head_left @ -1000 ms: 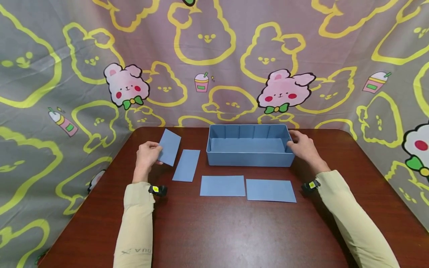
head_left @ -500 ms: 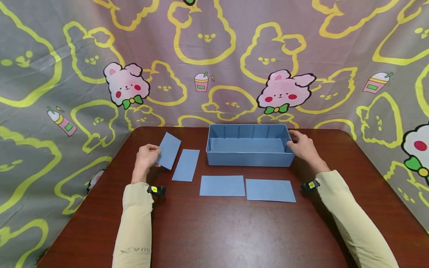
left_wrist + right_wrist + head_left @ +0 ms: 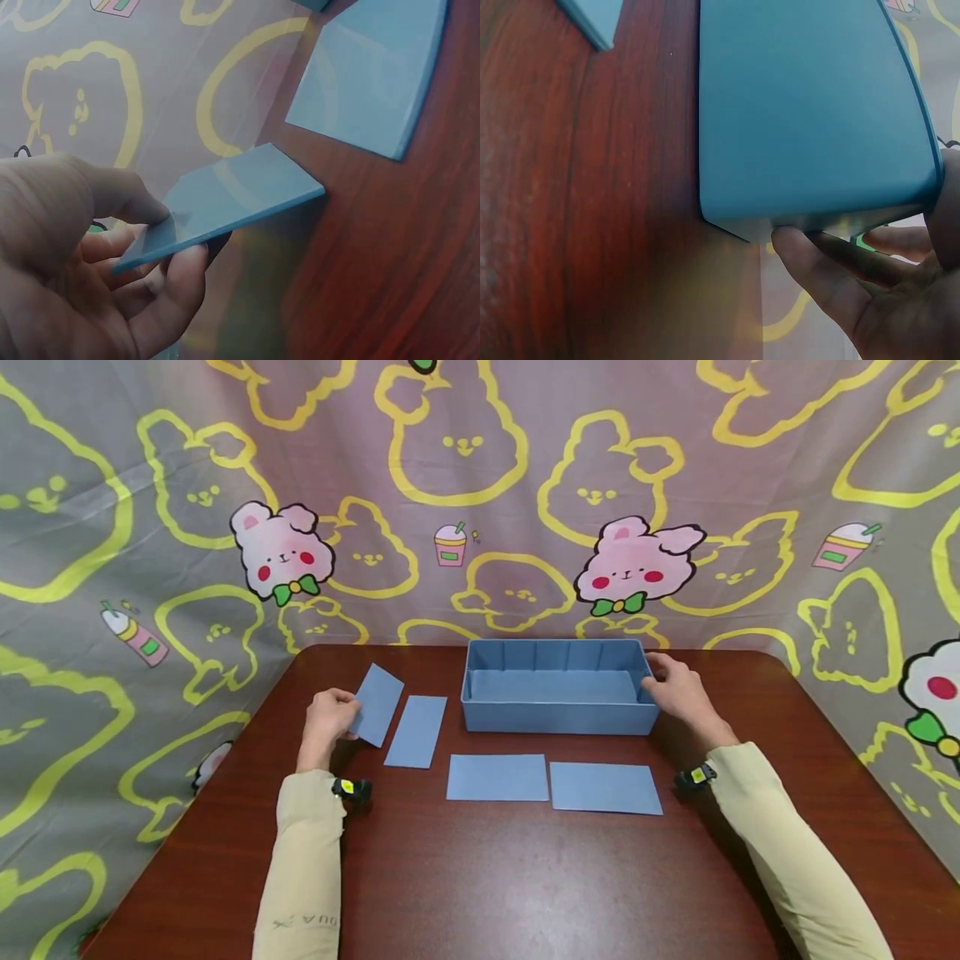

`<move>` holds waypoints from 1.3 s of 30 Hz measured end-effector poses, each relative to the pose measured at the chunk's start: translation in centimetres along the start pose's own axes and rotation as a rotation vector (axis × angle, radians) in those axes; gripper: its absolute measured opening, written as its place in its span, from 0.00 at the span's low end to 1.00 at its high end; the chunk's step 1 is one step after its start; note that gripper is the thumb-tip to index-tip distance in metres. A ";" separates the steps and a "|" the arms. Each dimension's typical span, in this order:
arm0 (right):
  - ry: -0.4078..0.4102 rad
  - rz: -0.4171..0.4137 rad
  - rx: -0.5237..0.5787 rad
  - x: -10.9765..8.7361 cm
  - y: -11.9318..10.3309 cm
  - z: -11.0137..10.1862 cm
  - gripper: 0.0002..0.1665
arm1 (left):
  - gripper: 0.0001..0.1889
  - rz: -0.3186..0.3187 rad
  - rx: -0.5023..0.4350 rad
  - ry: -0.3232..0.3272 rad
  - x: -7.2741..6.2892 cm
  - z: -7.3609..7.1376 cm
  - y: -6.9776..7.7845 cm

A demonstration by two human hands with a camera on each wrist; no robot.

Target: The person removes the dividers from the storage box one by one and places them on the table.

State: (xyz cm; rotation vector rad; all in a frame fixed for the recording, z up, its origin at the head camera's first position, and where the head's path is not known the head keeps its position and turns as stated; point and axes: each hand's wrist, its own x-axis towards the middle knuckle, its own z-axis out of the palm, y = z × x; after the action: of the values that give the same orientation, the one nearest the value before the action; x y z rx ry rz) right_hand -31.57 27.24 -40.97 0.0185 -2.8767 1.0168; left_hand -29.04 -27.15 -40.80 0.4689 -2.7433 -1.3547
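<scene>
My left hand (image 3: pixel 328 720) pinches a thin, flat blue rectangular panel (image 3: pixel 378 703), thumb on its upper face and fingers underneath. That panel (image 3: pixel 240 184) slants, its far end low over the table in the left wrist view. Beside it, a second blue panel (image 3: pixel 416 732) lies flat. An open blue box (image 3: pixel 558 718) with ribbed inner walls stands at the back centre. At its right end my right hand (image 3: pixel 678 687) grips the end wall, thumb over the rim and fingers against the outside of the box (image 3: pixel 810 112).
Two more blue panels, a left one (image 3: pixel 497 777) and a right one (image 3: pixel 606 787), lie flat in front of the box. A cartoon-printed curtain (image 3: pixel 517 485) hangs behind and at both sides of the dark brown wooden table (image 3: pixel 540 885).
The panel in my left hand has come down and slightly towards me, still tilted. My right hand and the box have stayed in place.
</scene>
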 end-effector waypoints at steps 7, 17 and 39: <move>-0.002 -0.004 0.013 -0.2 -0.2 -0.2 0.34 | 0.17 -0.021 0.135 -0.025 0.1 -0.1 -0.4; -0.007 0.007 0.001 -0.3 -0.2 -0.3 0.34 | 0.13 -0.019 0.326 -0.061 0.1 -0.1 -0.9; -0.011 0.016 -0.002 -0.3 -0.7 -0.2 0.34 | 0.12 -0.047 0.416 -0.059 0.3 -0.7 -0.7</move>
State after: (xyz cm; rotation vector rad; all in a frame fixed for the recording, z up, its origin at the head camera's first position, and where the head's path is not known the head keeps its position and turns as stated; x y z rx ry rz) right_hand -31.18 26.84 -40.38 0.0007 -2.8930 1.0192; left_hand -29.02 -28.17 -41.00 0.5196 -3.0848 -0.8085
